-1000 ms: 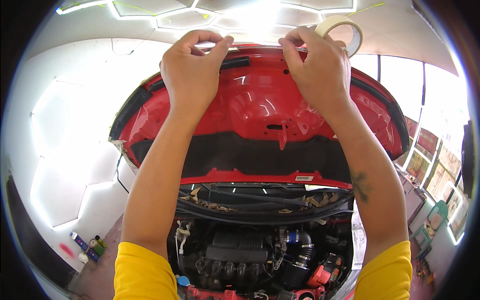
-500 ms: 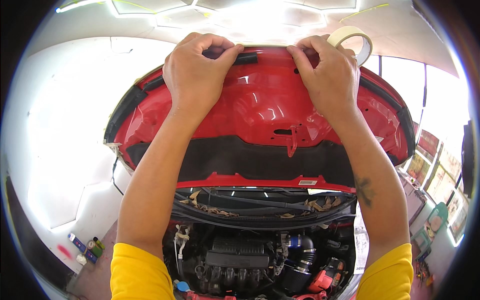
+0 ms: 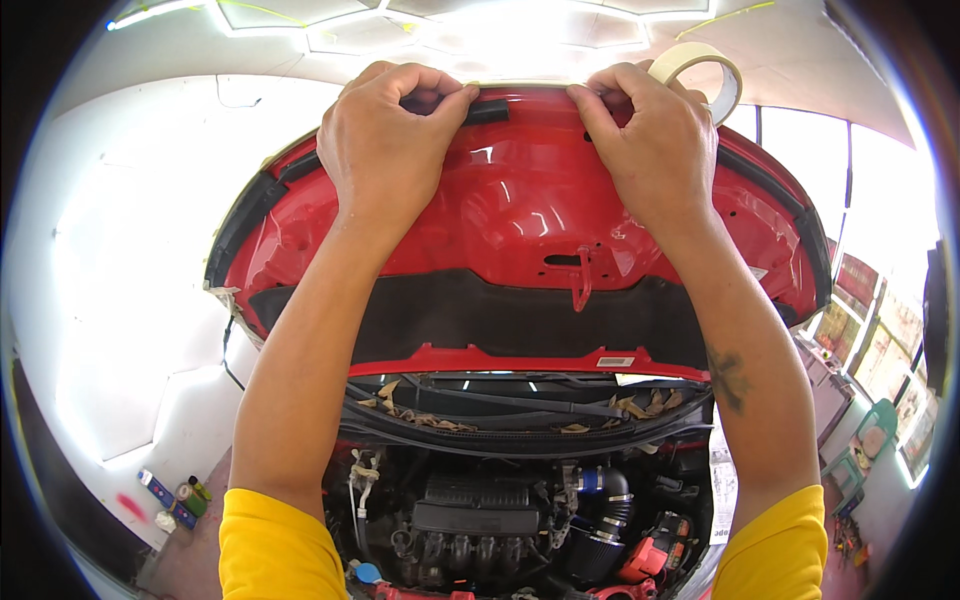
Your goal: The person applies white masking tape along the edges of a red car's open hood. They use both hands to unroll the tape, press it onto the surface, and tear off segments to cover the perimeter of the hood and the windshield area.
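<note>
A red car hood (image 3: 530, 200) stands raised, its underside toward me. Along its upper edge runs a pale strip of masking tape (image 3: 530, 84). My left hand (image 3: 385, 140) is closed at that edge, thumb against curled fingers, pinching the strip. To its right, my right hand (image 3: 655, 145) pinches the same edge with thumb and fingers. A roll of masking tape (image 3: 731, 95) sticks out behind the right hand's fingers, which partly hide it. Beside my left thumb lies a black foam seal (image 3: 488, 112). The fingertips beyond the edge are hidden.
Below is the open engine bay with a black engine cover (image 3: 475, 505) and a red battery terminal cover (image 3: 648, 560). Dry leaves (image 3: 650, 405) lie on the cowl. Cans and boxes (image 3: 180, 498) stand on the floor at left; a green chair (image 3: 872, 440) is at right.
Both hands stay pinched at the hood edge. The view has shifted very slightly, and the tape roll sits a little higher in the picture.
</note>
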`<state>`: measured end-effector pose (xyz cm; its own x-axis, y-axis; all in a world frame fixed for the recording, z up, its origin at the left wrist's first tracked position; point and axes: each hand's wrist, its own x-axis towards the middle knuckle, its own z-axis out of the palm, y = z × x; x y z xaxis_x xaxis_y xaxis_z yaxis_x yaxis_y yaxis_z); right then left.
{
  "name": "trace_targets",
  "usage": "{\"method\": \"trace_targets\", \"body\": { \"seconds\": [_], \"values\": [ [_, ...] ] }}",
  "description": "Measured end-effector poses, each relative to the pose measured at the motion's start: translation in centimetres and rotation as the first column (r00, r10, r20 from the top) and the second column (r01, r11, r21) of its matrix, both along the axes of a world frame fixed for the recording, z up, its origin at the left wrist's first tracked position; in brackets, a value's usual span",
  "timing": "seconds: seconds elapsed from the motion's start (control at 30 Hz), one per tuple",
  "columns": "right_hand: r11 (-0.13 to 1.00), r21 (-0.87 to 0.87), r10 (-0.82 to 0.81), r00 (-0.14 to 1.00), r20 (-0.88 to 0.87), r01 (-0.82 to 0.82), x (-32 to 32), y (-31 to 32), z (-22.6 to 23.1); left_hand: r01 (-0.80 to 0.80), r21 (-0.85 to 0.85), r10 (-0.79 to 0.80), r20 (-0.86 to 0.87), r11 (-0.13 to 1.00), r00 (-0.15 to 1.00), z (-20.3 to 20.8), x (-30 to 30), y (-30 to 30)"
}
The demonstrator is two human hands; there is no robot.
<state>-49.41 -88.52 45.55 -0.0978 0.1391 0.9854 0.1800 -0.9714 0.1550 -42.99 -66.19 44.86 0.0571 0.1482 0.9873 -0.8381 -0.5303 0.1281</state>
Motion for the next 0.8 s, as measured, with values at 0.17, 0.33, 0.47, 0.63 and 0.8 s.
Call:
{"method": "trace_targets", "body": {
  "seconds": [0.17, 0.33, 0.47, 0.63, 0.8],
  "values": [
    [1.000, -0.012, -0.011, 0.999, 0.037, 0.011, 0.2, 0.0, 0.0, -0.018, 0.001, 0.018, -0.009, 1.000, 1.000, 0.0, -0.2, 0.0],
    [1.000, -0.011, -0.022, 0.999, 0.026, 0.022, 0.0, 0.0, -0.1, -0.035, -0.004, 0.035, -0.013, 0.999, 0.999, 0.1, -0.1, -0.2],
    [0.999, -0.004, -0.033, 0.999, 0.038, 0.033, 0.3, 0.0, 0.0, -0.057, -0.011, 0.057, 0.011, 0.998, 0.998, 0.1, 0.1, -0.2],
    [0.998, -0.025, -0.062, 0.995, 0.073, 0.064, 0.4, -0.1, 0.0, -0.098, -0.008, 0.099, 0.067, 0.995, 0.993, 0.1, 0.4, -0.2],
    [0.990, -0.089, -0.090, 0.981, 0.172, 0.106, 0.7, -0.2, 0.1, -0.271, -0.021, 0.267, 0.261, 0.962, 0.928, 0.6, 0.9, 0.6]
  ]
}}
